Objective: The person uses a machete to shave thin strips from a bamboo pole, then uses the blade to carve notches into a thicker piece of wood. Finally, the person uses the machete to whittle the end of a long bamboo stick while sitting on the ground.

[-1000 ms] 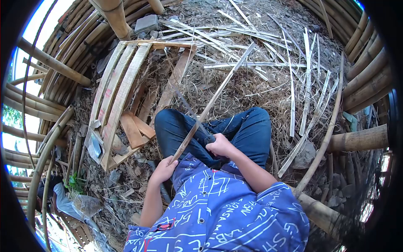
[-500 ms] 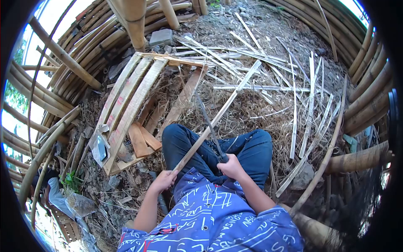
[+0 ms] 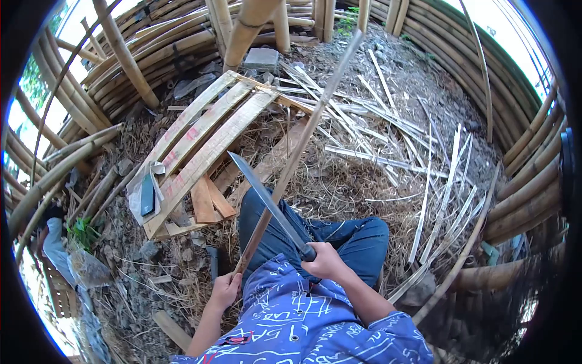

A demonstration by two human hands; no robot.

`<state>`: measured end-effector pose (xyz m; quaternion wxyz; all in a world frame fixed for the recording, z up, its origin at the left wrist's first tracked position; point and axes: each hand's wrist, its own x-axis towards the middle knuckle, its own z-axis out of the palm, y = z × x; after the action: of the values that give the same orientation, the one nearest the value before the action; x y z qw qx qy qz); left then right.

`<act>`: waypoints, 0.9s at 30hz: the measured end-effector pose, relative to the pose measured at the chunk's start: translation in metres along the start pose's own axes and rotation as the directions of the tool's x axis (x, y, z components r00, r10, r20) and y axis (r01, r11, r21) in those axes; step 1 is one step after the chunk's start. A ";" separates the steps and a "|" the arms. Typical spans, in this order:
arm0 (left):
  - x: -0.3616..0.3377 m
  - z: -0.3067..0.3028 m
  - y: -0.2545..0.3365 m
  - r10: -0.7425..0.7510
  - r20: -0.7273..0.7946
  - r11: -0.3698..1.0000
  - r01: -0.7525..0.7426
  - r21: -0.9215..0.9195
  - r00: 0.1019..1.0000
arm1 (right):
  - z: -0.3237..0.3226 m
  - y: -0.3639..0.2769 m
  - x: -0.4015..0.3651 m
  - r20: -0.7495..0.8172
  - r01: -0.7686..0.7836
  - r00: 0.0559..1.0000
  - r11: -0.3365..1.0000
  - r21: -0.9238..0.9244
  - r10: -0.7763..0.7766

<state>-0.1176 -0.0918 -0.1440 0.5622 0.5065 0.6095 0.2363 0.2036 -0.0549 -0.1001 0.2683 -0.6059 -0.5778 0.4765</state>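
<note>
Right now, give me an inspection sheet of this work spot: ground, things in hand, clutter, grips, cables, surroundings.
Surface: ground covered in dry straw and shavings.
Job's things: bamboo strip, long, slanting up and away from the lap; knife, its long blade crossing the strip, contact cannot be told.
Clutter: split slats scattered to the right; wooden frame lying on the left; stone block beyond it.
Grips: left hand shut on the strip's lower end; right hand shut on the knife's handle.
Cables: nothing seen.
Surroundings: bamboo poles stacked along both sides.
</note>
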 end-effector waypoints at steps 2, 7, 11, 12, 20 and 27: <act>0.002 -0.002 0.012 0.019 -0.029 0.999 -0.018 0.037 0.999 | -0.012 0.001 0.010 -0.007 -0.093 0.996 0.988 -0.120 0.093; -0.001 0.005 0.071 0.164 -0.016 0.968 -0.158 0.195 0.986 | -0.076 0.007 0.019 -0.213 -0.168 0.975 0.828 -0.536 0.060; 0.005 0.009 0.109 0.223 0.047 0.936 -0.228 0.267 0.974 | -0.114 -0.011 0.006 -0.300 -0.214 0.954 0.751 -0.624 0.023; 0.008 0.011 0.118 0.246 0.058 0.928 -0.252 0.276 0.967 | -0.120 -0.017 0.002 -0.340 -0.248 0.940 0.745 -0.620 0.031; 0.025 0.041 0.159 0.491 0.107 0.828 -0.502 0.251 0.864 | -0.119 -0.060 -0.021 -0.345 -0.108 0.932 0.819 -0.564 -0.114; 0.011 0.036 0.179 0.574 0.082 0.714 -0.547 0.438 0.815 | -0.163 -0.068 -0.019 -0.475 -0.223 0.874 0.781 -0.584 -0.106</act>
<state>-0.0195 -0.0250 -0.0049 0.3152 0.7736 0.4810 0.2660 0.3203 -0.0239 0.0302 0.1732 -0.7771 -0.5966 0.1010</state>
